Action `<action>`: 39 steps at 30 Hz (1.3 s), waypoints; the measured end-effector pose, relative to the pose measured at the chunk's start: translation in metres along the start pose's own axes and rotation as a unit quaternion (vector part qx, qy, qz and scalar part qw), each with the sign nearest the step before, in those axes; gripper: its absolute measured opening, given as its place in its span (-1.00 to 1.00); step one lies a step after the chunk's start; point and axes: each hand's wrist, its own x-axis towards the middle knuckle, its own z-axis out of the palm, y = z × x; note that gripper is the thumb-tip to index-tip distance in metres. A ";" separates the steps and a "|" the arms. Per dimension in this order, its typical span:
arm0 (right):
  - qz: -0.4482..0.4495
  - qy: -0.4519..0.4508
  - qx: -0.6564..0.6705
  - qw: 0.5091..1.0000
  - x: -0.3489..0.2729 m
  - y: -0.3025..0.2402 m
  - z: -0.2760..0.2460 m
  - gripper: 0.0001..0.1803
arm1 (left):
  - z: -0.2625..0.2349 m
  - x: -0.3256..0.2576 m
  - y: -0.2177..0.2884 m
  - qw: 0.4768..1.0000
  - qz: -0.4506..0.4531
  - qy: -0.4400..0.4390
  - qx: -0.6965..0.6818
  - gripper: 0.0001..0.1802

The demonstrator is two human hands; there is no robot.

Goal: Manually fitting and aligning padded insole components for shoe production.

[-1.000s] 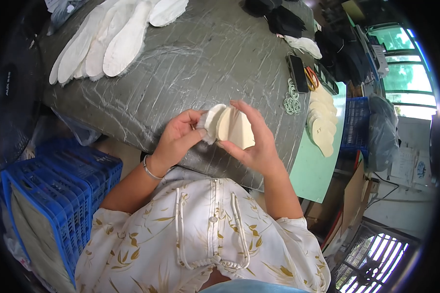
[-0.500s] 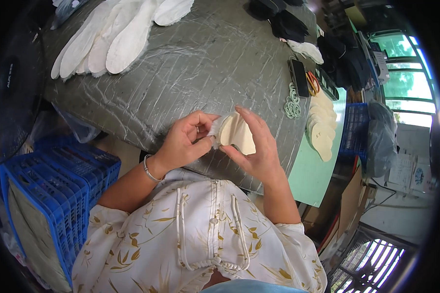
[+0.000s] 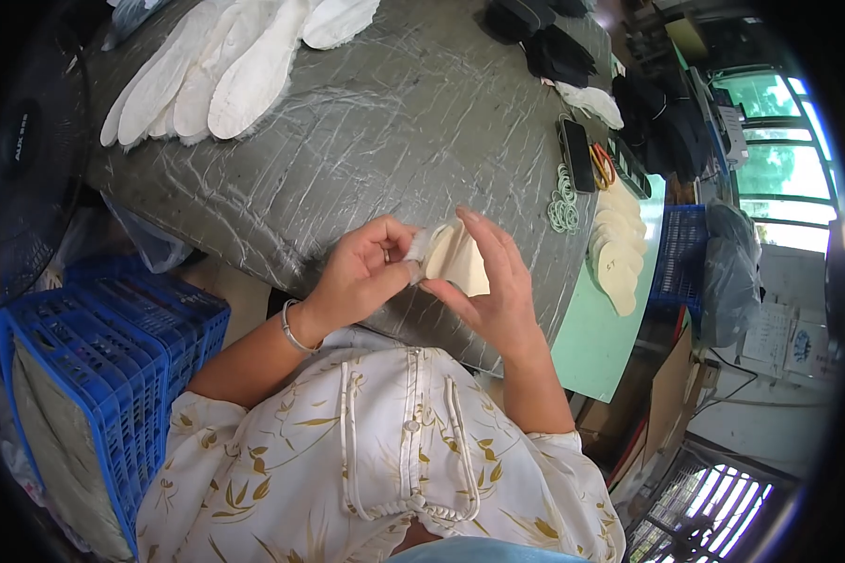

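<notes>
Both hands are pinching one cream insole piece [image 3: 455, 263]: the left hand [image 3: 366, 272] is curling closed on its pale edge, the right hand [image 3: 493, 286] is cradling it half-open above the wrinkled grey tabletop [image 3: 366, 141].

A cream insole [image 3: 458, 261] sits at the frame's centre on a grey, crinkled table cover [image 3: 394, 131]. White insoles [image 3: 225, 66] lie upper left, a blue crate [image 3: 94, 366] lower left. The blouse [image 3: 376, 460] is off-white with golden leaf print; black pieces [image 3: 554, 42] lie along the top.
</notes>
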 end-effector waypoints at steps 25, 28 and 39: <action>0.119 0.036 0.306 0.944 -0.008 0.022 0.005 -0.11 | -0.011 0.022 -0.017 0.984 -0.044 0.045 -0.169 -0.91; 0.121 0.028 0.250 0.960 -0.009 0.024 0.005 -0.11 | -0.003 0.021 -0.013 0.978 -0.056 0.061 -0.193 -0.92; 0.043 0.036 0.018 0.998 0.006 0.008 0.007 -0.29 | 0.003 0.013 -0.007 0.995 -0.001 0.061 -0.077 -0.88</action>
